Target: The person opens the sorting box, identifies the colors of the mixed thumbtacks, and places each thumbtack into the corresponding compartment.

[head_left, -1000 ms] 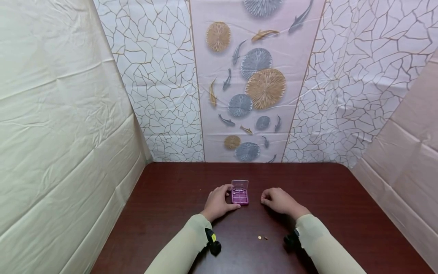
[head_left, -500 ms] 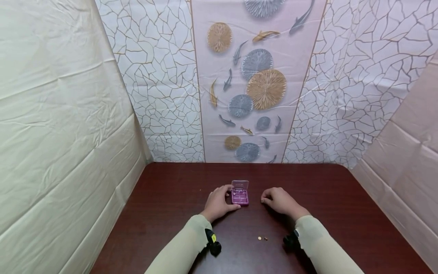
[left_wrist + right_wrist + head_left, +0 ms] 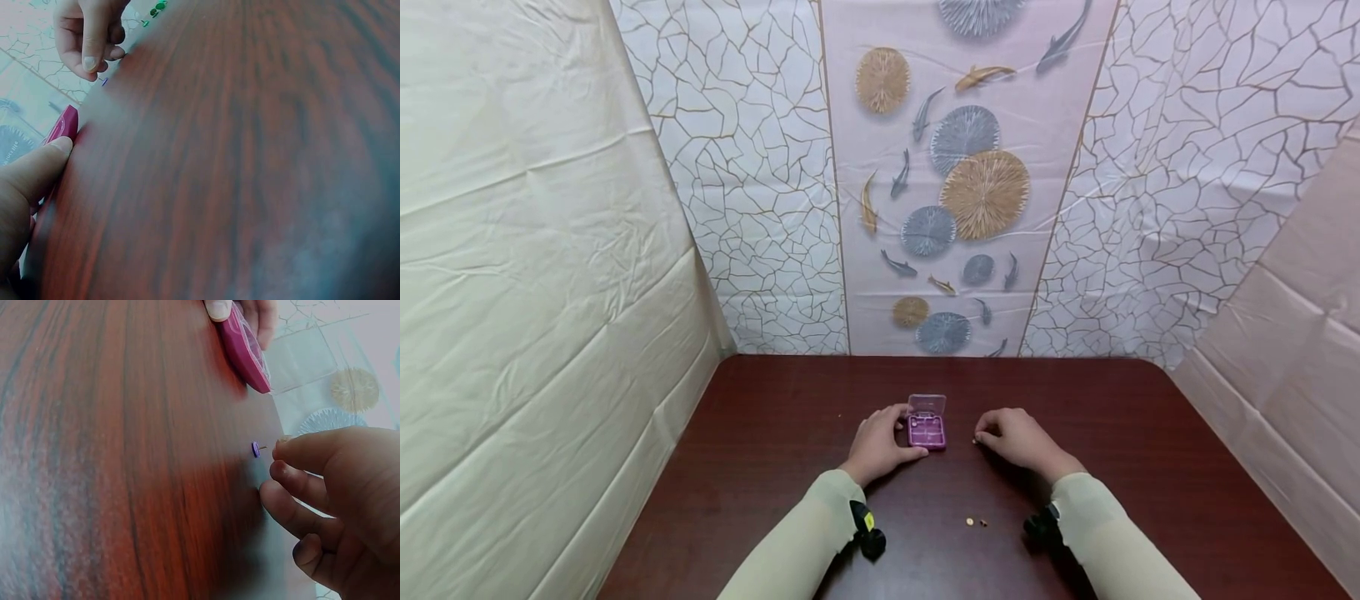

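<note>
Nearest on the table (image 3: 760,467), two small tacks (image 3: 970,522) are left outside the purple box (image 3: 927,447). Farther, a purple tack (image 3: 255,449) is seen, pin upward, just beside the loosely curled fingers of the right hand (image 3: 1021,437); whether it is pinched cannot be told. The box is gripped by the left hand (image 3: 876,447), its lid (image 3: 927,405) already opened; only one small piece (image 3: 914,423) seems to be placed inside.

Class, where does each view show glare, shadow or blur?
Head: shadow below the right hand, pale sheen low on the table; left wrist: bluish glare and blur toward lower right; right wrist: whitish glare at left, shadow near that hand.
</note>
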A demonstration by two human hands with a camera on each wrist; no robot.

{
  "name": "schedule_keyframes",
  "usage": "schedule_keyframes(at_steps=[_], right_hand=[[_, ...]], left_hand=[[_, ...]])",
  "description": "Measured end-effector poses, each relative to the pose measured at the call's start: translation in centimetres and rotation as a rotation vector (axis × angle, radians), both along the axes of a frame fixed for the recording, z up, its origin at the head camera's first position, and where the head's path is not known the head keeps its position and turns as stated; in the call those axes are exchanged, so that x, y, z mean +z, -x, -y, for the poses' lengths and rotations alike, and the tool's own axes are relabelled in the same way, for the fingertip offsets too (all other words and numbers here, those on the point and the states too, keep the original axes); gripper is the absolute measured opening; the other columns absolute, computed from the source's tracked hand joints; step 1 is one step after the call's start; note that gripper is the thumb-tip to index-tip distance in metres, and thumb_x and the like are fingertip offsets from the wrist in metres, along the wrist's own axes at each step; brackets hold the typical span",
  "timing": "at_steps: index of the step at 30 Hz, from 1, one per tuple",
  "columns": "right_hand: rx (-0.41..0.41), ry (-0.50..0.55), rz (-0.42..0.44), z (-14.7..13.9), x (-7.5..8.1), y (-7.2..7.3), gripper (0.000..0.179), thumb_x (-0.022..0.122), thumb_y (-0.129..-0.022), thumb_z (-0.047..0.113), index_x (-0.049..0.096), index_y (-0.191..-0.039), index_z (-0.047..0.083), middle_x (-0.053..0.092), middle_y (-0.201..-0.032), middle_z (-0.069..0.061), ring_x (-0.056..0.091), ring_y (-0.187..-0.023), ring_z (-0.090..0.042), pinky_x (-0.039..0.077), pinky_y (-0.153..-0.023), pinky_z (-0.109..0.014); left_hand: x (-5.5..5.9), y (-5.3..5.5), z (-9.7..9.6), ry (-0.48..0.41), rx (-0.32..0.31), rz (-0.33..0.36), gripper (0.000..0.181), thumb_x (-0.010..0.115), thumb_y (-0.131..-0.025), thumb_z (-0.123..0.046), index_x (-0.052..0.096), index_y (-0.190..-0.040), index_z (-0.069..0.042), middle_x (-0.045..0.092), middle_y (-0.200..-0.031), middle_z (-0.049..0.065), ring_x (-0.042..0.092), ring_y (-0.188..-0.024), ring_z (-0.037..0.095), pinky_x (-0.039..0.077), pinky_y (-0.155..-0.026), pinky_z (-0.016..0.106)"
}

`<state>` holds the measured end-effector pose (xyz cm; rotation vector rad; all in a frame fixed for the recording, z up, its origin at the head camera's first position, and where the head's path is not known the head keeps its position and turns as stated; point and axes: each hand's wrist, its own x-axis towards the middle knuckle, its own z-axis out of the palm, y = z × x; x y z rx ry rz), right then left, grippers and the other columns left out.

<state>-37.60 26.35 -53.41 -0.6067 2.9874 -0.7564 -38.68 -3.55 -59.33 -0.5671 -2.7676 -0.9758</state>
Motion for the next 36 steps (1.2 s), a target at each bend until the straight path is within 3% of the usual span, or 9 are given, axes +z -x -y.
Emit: schedule_keyframes(at_steps=[28, 36], right_hand=[[-0.006, -0.044, -0.005, 1.8, 0.8, 0.0, 0.017, 0.082, -0.101, 0.018, 0.075, -0.088, 0.026, 0.068, -0.085, 0.012, 0.061, -0.076, -0.011, 0.056, -0.078, -0.041], [0.036, -0.047, -0.138, 4.2, 2.3, 0.1, 0.013, 0.086, -0.099, 0.021, 0.080, -0.088, 0.027, 0.059, -0.092, 0.010, 0.057, -0.082, -0.011, 0.055, -0.080, -0.040]], left_hand=[[0.3, -0.4, 0.1, -0.012, 0.010, 0.021, 0.082, 0.094, -0.083, -0.060, 0.063, -0.148, -0.021, 0.071, -0.130, -0.007, 0.065, -0.109, 0.011, 0.048, -0.105, 0.048], [0.0, -0.1, 0.0, -0.008, 0.002, 0.000, 0.081, 0.094, -0.082, -0.061, 0.063, -0.147, -0.022, 0.070, -0.129, -0.008, 0.064, -0.107, 0.009, 0.049, -0.100, 0.045]])
